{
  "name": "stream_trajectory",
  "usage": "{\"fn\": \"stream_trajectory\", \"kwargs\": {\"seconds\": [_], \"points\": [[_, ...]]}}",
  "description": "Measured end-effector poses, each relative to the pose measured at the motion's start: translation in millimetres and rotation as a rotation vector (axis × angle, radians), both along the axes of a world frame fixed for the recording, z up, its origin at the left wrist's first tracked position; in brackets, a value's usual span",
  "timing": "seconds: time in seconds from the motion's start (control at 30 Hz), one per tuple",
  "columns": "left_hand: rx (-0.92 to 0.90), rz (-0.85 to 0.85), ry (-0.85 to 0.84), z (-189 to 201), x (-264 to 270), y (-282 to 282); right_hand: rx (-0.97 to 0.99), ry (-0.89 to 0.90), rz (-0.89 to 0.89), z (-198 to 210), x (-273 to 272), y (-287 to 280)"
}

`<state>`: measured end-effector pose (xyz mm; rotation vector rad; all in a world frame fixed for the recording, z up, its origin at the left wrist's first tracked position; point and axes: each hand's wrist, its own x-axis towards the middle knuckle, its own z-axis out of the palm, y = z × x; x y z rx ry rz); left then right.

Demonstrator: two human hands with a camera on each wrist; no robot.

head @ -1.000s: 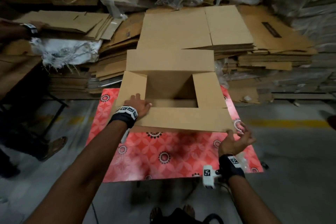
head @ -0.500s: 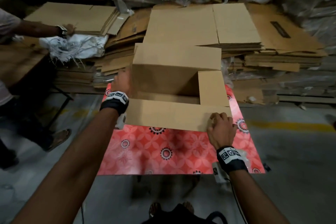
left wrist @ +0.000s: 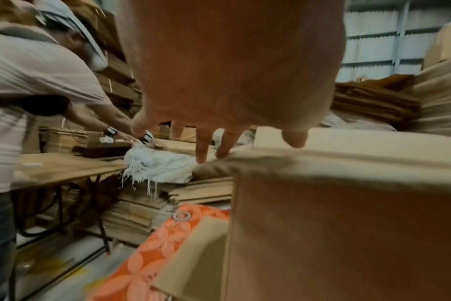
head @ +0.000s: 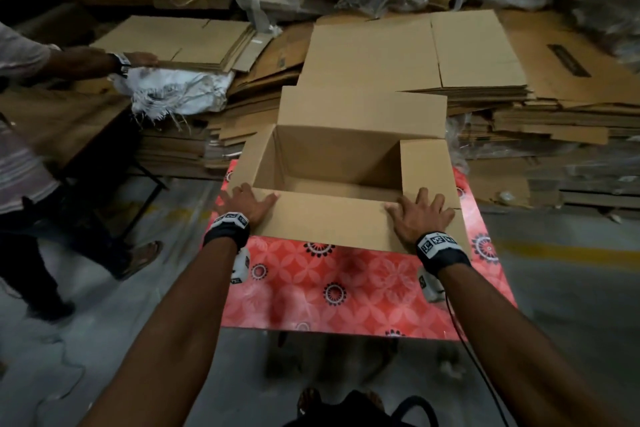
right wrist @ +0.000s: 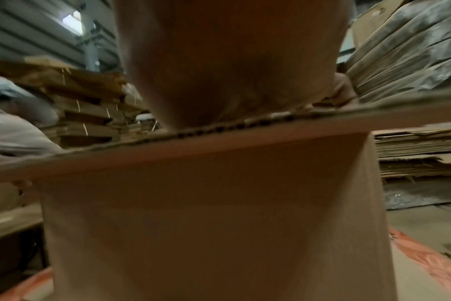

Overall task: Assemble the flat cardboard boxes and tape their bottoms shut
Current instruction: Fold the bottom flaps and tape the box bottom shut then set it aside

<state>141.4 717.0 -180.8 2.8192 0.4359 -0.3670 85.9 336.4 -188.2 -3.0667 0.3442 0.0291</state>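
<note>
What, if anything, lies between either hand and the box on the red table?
Nothing visible does. The left hand rests flat on the box's near left corner, and the right hand lies flat on the near flap at the right corner. Both already touch the cardboard directly.

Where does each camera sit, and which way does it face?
Head: above, looking down at the box on the red table; both forearms, left hand and right hand show.
Left wrist: under the left hand, facing the box's left side and a second person.
Right wrist: under the right hand, facing the box's near flap.
All share the box.
</note>
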Motion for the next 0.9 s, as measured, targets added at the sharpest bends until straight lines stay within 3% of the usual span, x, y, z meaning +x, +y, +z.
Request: {"fn": "stream_trajectory", "kwargs": {"seconds": [0.07,0.17,0.3,0.5,0.67,0.9], "points": [[-0.025,0.009,0.017,-7,7,3,-0.008,-0.028,-0.003,6,1,0],[-0.022,-0.008,0.055,-14,19,11,-0.006,-0.223,0.010,24,-2,-6],[-0.024,-0.016,0.051,-19,21,6,0.045,-0.431,-0.206,50,-6,-39],[-0.043,0.022,-0.005,-17,9,-5,0.179,-0.278,-0.481,19,-16,-86],[-0.060,0.038,0.006,-16,7,-5,0.349,-0.084,-0.536,-26,-18,-84],[-0.140,0.052,-0.038,-23,11,-9,0.534,-0.028,-0.515,-31,1,-96]]}}
